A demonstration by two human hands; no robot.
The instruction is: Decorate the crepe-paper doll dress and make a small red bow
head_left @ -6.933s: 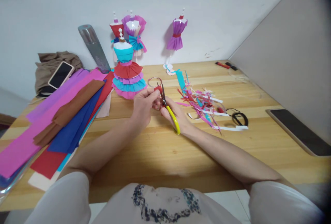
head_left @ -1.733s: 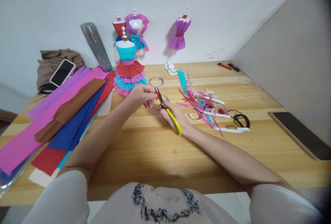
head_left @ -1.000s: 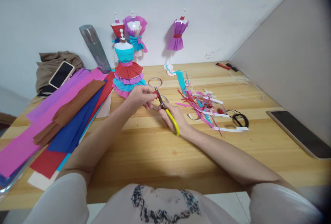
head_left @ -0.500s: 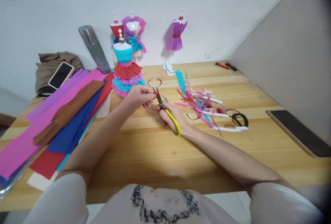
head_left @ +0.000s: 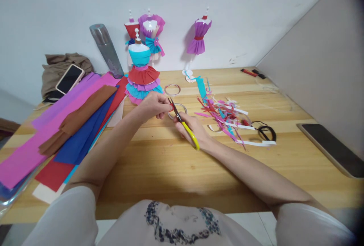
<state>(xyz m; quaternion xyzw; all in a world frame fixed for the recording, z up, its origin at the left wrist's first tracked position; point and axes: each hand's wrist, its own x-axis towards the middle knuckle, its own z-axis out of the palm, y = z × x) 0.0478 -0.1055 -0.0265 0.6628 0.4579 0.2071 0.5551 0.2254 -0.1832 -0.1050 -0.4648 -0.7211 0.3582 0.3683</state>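
Between the fingertips of my left hand (head_left: 155, 106) is pinched a small red piece of paper (head_left: 172, 106), mostly hidden by the fingers. My right hand (head_left: 190, 127) grips yellow-handled scissors (head_left: 190, 134). Their dark blades are slightly apart and reach up to the red piece. Just behind my left hand stands a small dress form (head_left: 139, 58) in a tiered turquoise, red and purple paper dress. One clear ring of tape (head_left: 172, 89) lies beyond my hands, and a second ring (head_left: 183, 106) is partly covered by the scissors.
Coloured crepe paper sheets (head_left: 82, 124) are piled at left, near a phone (head_left: 70, 79), brown cloth (head_left: 68, 62) and a bottle (head_left: 106, 50). More dress forms, one in purple (head_left: 198, 39), stand by the wall. Paper scraps (head_left: 224, 115), a black cord (head_left: 267, 133) and a larger phone (head_left: 330, 145) lie right.
The scissor blades have drawn closer together at the red piece. Both hands stay nearly in place, while the whole view has shifted slightly.
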